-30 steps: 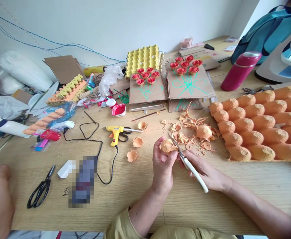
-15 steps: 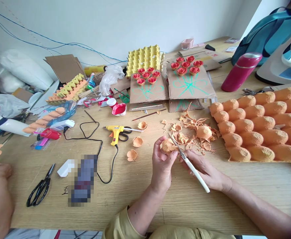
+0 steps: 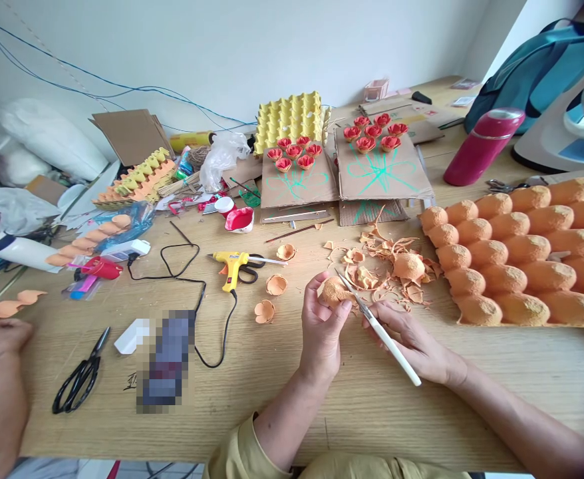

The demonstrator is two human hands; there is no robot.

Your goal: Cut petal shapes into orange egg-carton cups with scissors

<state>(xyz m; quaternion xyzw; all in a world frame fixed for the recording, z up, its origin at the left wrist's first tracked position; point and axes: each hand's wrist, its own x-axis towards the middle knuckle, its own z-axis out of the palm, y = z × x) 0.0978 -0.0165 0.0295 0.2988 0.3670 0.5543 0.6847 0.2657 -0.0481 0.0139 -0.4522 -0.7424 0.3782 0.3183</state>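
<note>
Between thumb and fingers, my left hand (image 3: 324, 326) pinches an orange egg-carton cup (image 3: 332, 291), rounded side up. White-handled scissors (image 3: 389, 346) are in my right hand (image 3: 419, 342), their blades pointing up and left against the cup's edge. Just beyond lie orange carton scraps (image 3: 372, 266) with a loose rounded cup (image 3: 408, 266) among them. Left of my hands stand three petal-cut cups (image 3: 277, 285) in a column. A yellow glue gun (image 3: 233, 266) lies beside them. To the right is a large orange egg tray (image 3: 516, 256), bottom up.
Two cardboard panels (image 3: 299, 186) with red carton flowers and green drawn stems stand at the back. A pink bottle (image 3: 484, 146) is at back right. Black scissors (image 3: 82, 376) lie at left, near another person's hand (image 3: 5, 336) holding an orange carton strip (image 3: 15, 306).
My left hand and the cup have shifted slightly left, with the scissors still at the cup's edge. At far left, the other person's carton strip has come further into view.
</note>
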